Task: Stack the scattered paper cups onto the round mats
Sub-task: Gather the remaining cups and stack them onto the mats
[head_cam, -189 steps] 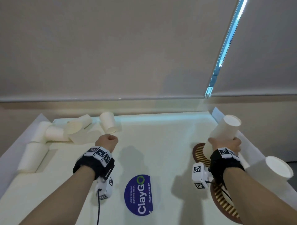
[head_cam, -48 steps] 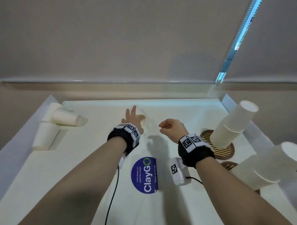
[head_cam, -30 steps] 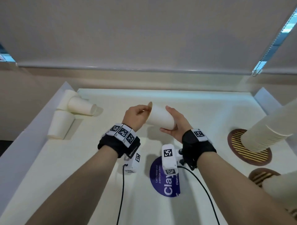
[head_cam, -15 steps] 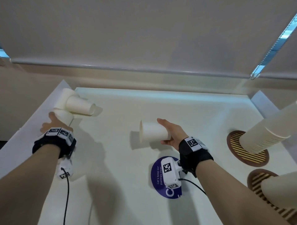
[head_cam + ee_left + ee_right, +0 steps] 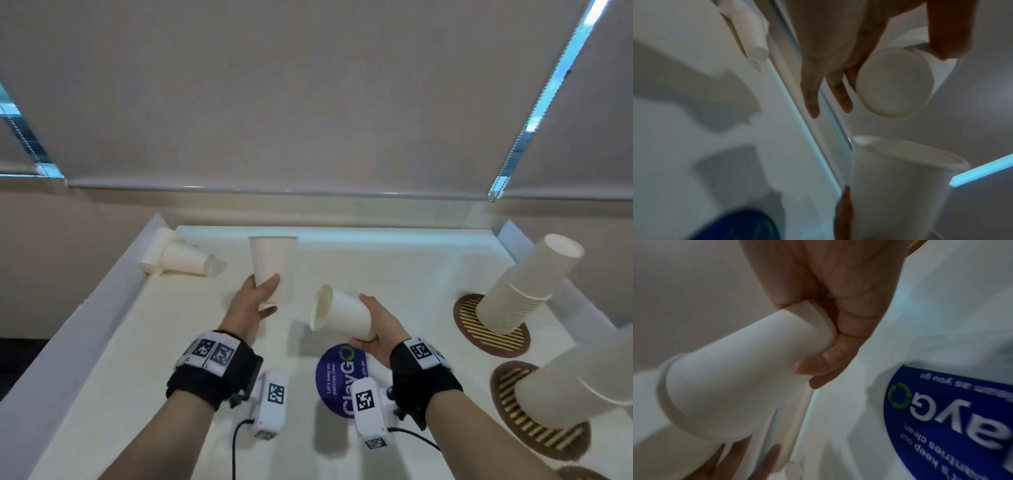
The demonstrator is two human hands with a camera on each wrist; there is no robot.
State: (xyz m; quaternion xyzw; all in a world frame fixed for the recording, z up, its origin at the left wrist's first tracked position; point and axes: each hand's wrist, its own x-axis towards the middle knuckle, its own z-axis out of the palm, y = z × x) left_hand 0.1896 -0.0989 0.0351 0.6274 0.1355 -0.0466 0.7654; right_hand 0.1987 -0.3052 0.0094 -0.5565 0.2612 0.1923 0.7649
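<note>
Left hand (image 5: 254,301): thumb and fingers curled round the base end of an upright cup (image 5: 272,267), mouth up, held clear of the table (image 5: 171,342); in the left wrist view the two outer fingers (image 5: 812,104) hang straight, off the cup. Right hand (image 5: 376,329): fingers wrapped round the narrow end of a second cup (image 5: 342,317), tilted on its side, mouth toward the left hand. The two cups are near but apart. Judged step: nesting the pair mid-air before delivery. Next move calls for lining up one cup's base with the other's mouth and sliding it in squarely, light grip, thin walls crush easily. Two cups (image 5: 181,257) lie on their sides at the far-left corner, uncollected. Tall stack (image 5: 524,284) stands on the far round mat (image 5: 466,318); another stack (image 5: 575,380) on the near mat (image 5: 507,404), right side.
</note>
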